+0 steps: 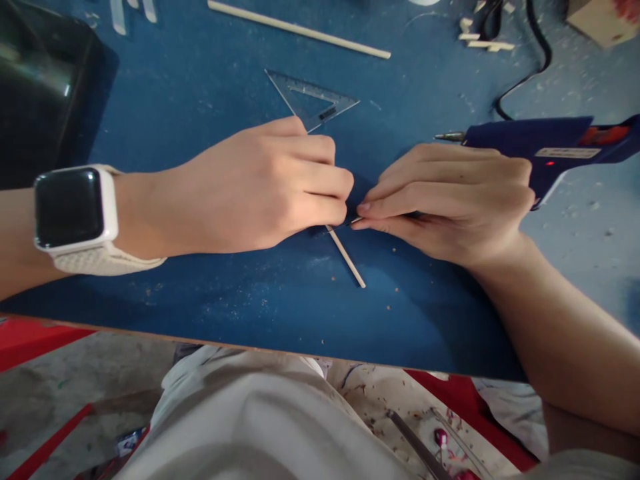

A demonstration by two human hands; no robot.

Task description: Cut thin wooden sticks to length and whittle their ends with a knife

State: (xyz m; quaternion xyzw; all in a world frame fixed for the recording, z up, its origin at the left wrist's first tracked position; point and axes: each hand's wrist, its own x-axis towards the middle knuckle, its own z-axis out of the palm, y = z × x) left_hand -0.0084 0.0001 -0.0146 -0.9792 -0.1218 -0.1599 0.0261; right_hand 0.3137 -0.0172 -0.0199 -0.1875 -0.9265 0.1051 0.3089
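My left hand (pixel 280 183), with a watch on its wrist, is closed with the fingers curled down at the blue table. From under it sticks out the lower end of a thin wooden stick (pixel 346 257); the rest is hidden by the hand. Close by on the right, my right hand (pixel 445 200) pinches a small thin piece between thumb and forefinger. Only a pale sliver and dark tip show, so its kind is unclear. A clear set square (pixel 326 115) lies just beyond my left fingers.
A blue hot glue gun (pixel 540 143) with a lit red light lies behind my right hand, its black cord (pixel 543 53) running back. A longer wooden stick (pixel 300 30) lies at the back. Wood scraps (pixel 487 45) are at back right, a dark box-like object (pixel 45 80) at left.
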